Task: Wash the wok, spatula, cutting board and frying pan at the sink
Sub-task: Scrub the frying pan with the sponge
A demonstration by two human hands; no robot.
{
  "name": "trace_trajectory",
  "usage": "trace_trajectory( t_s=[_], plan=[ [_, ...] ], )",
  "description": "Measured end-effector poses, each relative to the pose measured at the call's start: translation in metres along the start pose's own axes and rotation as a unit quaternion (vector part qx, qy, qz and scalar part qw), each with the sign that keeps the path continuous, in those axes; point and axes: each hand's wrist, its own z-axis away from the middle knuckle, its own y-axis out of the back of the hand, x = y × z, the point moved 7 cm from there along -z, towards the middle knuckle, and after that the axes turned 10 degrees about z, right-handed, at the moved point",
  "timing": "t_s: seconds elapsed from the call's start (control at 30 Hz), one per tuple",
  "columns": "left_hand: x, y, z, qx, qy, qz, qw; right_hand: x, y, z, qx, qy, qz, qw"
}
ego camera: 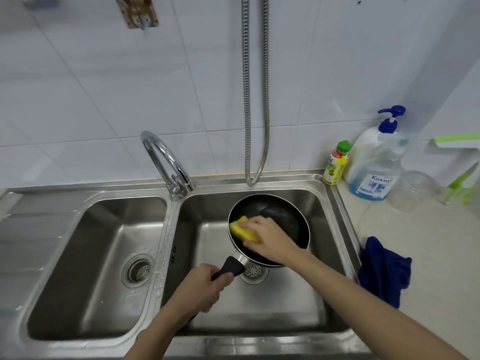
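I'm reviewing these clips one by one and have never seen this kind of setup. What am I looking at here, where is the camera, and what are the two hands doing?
There is no machine here: a person works with bare hands, and the single picture comes from a wide-angle camera worn on their head, looking down at a steel double sink.

The left hand grips the black handle of a frying pan, holding it tilted over the right basin, above the drain. The right hand holds a yellow sponge against the inside of the pan, so this looks like scrubbing.

The tap stands between the basins; no water is visibly running. On the counter to the right stand a small yellow bottle, a large pump bottle and a clear jar, with a blue cloth lying at the sink's edge.
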Motion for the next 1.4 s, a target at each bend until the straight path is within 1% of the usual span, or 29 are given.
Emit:
trace_trajectory(
  t_s=[0.07, 0.13, 0.2, 0.27, 0.3, 0.33, 0.37, 0.4, 0.43, 0.5, 0.57, 0.6, 0.67, 0.7, 0.77, 0.87, 0.93, 0.97, 1.03, 1.1, 1.13, 1.17, 1.2, 1.23, 1.27, 1.3, 1.33, 1.37, 1.4],
  plan=[
    [-0.007, -0.004, 0.007, -0.018, 0.008, 0.026, 0.999, -0.001, -0.001, -0.008, 0.015, -0.008, 0.078, 0.997],
    [-0.014, -0.003, 0.013, -0.019, 0.015, 0.061, 0.998, 0.007, 0.002, -0.014, 0.01, -0.037, 0.183, 0.982],
    [-0.022, 0.004, 0.016, -0.01, 0.027, 0.108, 0.994, 0.02, 0.006, -0.014, -0.015, -0.073, 0.262, 0.962],
    [-0.027, 0.014, 0.018, 0.0, 0.029, 0.123, 0.992, 0.027, 0.001, -0.013, -0.064, -0.066, 0.308, 0.947],
    [-0.029, 0.019, 0.019, 0.006, 0.027, 0.112, 0.993, 0.028, -0.008, -0.012, -0.098, -0.045, 0.299, 0.948],
    [-0.03, 0.025, 0.018, 0.013, 0.025, 0.1, 0.995, 0.025, -0.019, -0.01, -0.136, -0.023, 0.259, 0.956],
    [-0.031, 0.029, 0.018, 0.018, 0.025, 0.093, 0.995, 0.02, -0.031, -0.008, -0.166, -0.002, 0.201, 0.965],
    [-0.032, 0.033, 0.018, 0.02, 0.027, 0.097, 0.995, 0.012, -0.04, -0.006, -0.178, 0.018, 0.139, 0.974],
    [-0.033, 0.034, 0.017, 0.018, 0.03, 0.103, 0.994, 0.002, -0.046, -0.004, -0.173, 0.036, 0.084, 0.981],
    [-0.035, 0.034, 0.018, 0.007, 0.039, 0.106, 0.994, -0.019, -0.056, -0.003, -0.134, 0.048, -0.027, 0.989],
    [-0.038, 0.03, 0.021, -0.003, 0.05, 0.082, 0.995, -0.038, -0.059, -0.006, -0.088, 0.031, -0.124, 0.988],
    [-0.04, 0.028, 0.022, -0.009, 0.054, 0.069, 0.996, -0.044, -0.059, -0.011, -0.061, 0.018, -0.151, 0.987],
    [-0.042, 0.024, 0.027, -0.024, 0.061, 0.044, 0.997, -0.047, -0.056, -0.022, -0.012, -0.005, -0.144, 0.989],
    [-0.043, 0.023, 0.028, -0.03, 0.067, 0.029, 0.997, -0.044, -0.054, -0.028, 0.004, -0.011, -0.109, 0.994],
    [-0.045, 0.024, 0.03, -0.031, 0.074, -0.007, 0.997, -0.033, -0.053, -0.035, 0.008, -0.017, -0.003, 1.0],
    [-0.045, 0.029, 0.028, -0.003, 0.077, -0.035, 0.996, -0.006, -0.06, -0.027, -0.059, -0.043, 0.148, 0.986],
    [-0.044, 0.033, 0.025, 0.022, 0.074, -0.016, 0.997, 0.007, -0.069, -0.014, -0.113, -0.046, 0.202, 0.972],
    [-0.045, 0.034, 0.024, 0.035, 0.075, 0.008, 0.997, 0.009, -0.074, -0.007, -0.129, -0.038, 0.189, 0.973],
    [-0.042, 0.035, 0.02, 0.05, 0.078, 0.039, 0.995, 0.004, -0.081, 0.004, -0.139, -0.015, 0.079, 0.987],
    [-0.034, 0.031, 0.017, 0.048, 0.068, -0.002, 0.997, -0.016, -0.08, 0.012, -0.132, 0.013, -0.058, 0.989],
    [-0.029, 0.028, 0.015, 0.044, 0.056, -0.055, 0.996, -0.025, -0.078, 0.012, -0.117, 0.012, -0.117, 0.986],
    [-0.023, 0.024, 0.013, 0.036, 0.04, -0.122, 0.991, -0.033, -0.071, 0.01, -0.091, -0.005, -0.184, 0.979],
    [-0.019, 0.019, 0.013, 0.028, 0.024, -0.182, 0.983, -0.035, -0.063, 0.004, -0.062, -0.048, -0.248, 0.966],
    [-0.016, 0.015, 0.013, 0.019, 0.013, -0.222, 0.975, -0.031, -0.058, -0.003, -0.035, -0.094, -0.3, 0.949],
    [-0.015, 0.012, 0.013, 0.01, 0.008, -0.242, 0.97, -0.025, -0.051, -0.009, -0.011, -0.133, -0.326, 0.936],
    [-0.015, 0.01, 0.014, 0.002, 0.005, -0.249, 0.968, -0.014, -0.046, -0.015, 0.012, -0.153, -0.309, 0.938],
    [-0.013, 0.01, 0.016, -0.005, 0.006, -0.244, 0.97, -0.003, -0.041, -0.019, 0.021, -0.162, -0.256, 0.953],
    [-0.013, 0.01, 0.018, -0.011, 0.012, -0.218, 0.976, 0.009, -0.038, -0.021, 0.018, -0.16, -0.187, 0.969],
    [-0.013, 0.012, 0.019, -0.016, 0.022, -0.171, 0.985, 0.018, -0.037, -0.02, -0.005, -0.155, -0.103, 0.982]
  ],
)
